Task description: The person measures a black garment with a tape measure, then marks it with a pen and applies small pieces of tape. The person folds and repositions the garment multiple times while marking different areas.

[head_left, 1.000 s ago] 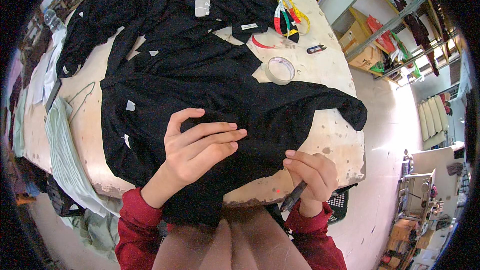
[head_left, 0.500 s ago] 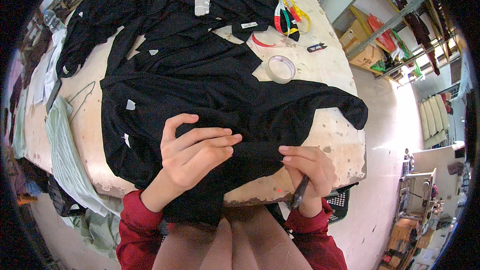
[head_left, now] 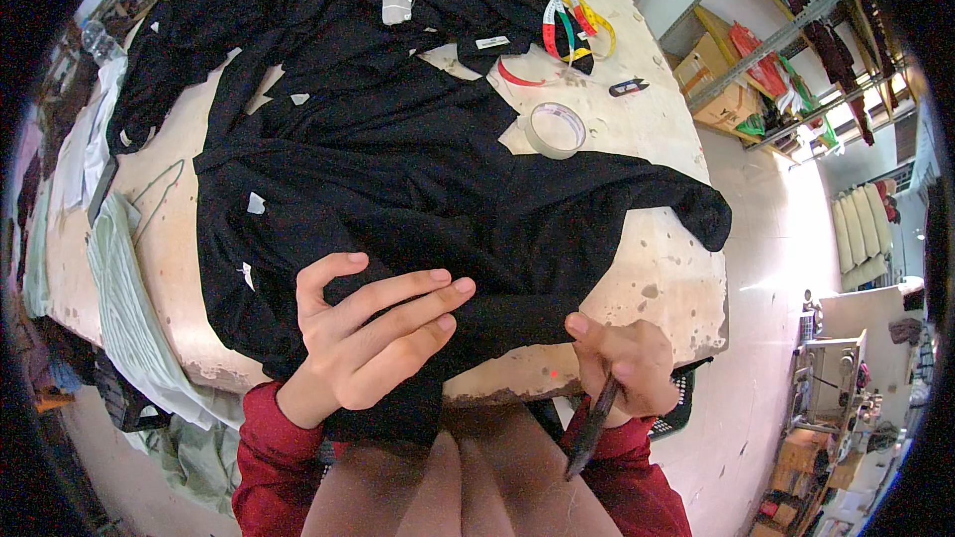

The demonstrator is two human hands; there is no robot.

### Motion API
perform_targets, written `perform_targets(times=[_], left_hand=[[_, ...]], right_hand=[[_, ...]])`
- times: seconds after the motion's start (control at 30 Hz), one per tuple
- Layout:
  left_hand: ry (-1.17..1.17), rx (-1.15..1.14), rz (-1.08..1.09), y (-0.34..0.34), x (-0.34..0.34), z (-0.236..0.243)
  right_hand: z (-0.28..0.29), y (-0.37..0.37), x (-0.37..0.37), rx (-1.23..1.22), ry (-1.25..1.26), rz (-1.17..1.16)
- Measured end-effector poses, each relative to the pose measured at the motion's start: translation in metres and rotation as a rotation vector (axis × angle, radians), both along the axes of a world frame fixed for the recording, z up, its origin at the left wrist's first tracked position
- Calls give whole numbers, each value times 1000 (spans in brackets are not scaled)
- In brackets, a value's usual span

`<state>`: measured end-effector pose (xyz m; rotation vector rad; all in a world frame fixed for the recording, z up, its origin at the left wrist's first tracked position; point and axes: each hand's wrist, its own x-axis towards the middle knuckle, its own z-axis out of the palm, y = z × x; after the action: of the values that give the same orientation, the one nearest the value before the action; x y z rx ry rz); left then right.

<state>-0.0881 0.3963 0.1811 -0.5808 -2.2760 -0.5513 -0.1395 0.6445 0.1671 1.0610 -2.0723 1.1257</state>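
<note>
In the head view, the left hand has slid nearer the body, fingers spread over the black garment on the table. The right hand has turned, grasping a dark tool, thumb meeting the cloth's edge; attention seems centred there.

Beyond the tape roll lies a measuring tape; snips sit right of the roll, a shelf farther right, pleated cloth well left.
</note>
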Motion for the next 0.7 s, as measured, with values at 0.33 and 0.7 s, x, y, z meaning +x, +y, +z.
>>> perform_targets(times=[0.33,0.7], left_hand=[[-1060,1005,-125,1,-12,0],[-1041,988,-145,-4,-13,-6]], right_hand=[[22,-19,-11,-657,-1371,169],[18,-30,-9,-608,-1225,57]])
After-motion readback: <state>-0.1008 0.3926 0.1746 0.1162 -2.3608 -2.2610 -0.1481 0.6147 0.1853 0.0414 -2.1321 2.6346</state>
